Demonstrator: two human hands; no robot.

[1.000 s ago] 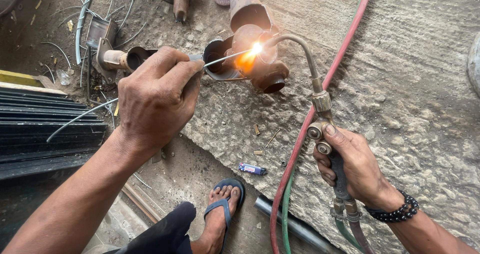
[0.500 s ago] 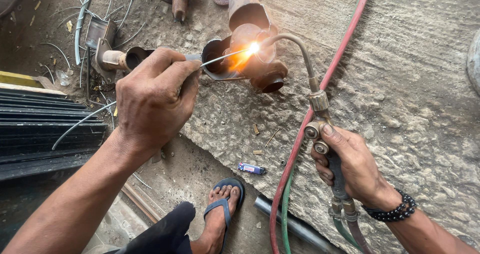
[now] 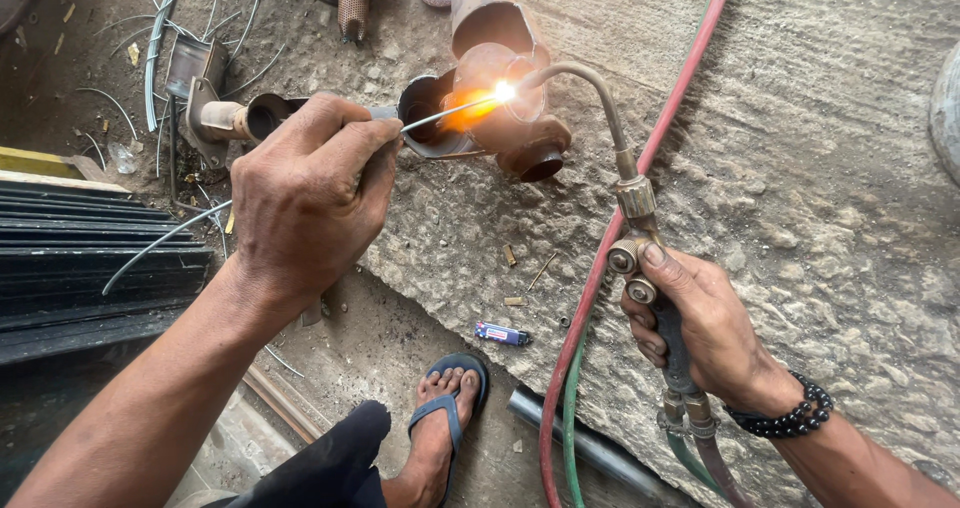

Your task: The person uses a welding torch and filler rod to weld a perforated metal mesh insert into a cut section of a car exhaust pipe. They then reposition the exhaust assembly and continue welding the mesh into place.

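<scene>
Two hot ends: pinch thin stiff grey filler rod (image 3: pixel 440 116) far back, left hand (image 3: pixel 305 193) fingers pressed; right hand (image 3: pixel 700 323) wrapped round brass gas torch (image 3: pixel 640 238) handle.

Pipe fitting (image 3: pixel 500 108) on rough concrete slab (image 3: pixel 800 168)

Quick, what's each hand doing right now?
Left hand: closed, pinching the thin filler rod.
Right hand: closed around the gas torch handle.

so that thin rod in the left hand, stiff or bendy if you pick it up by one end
Probably springy: the filler rod is thin, and its tail curves downward behind the left hand. Likely light, as fingertips alone hold it. Its tip, in the flame at the metal fitting, is likely soft and very hot.
</scene>
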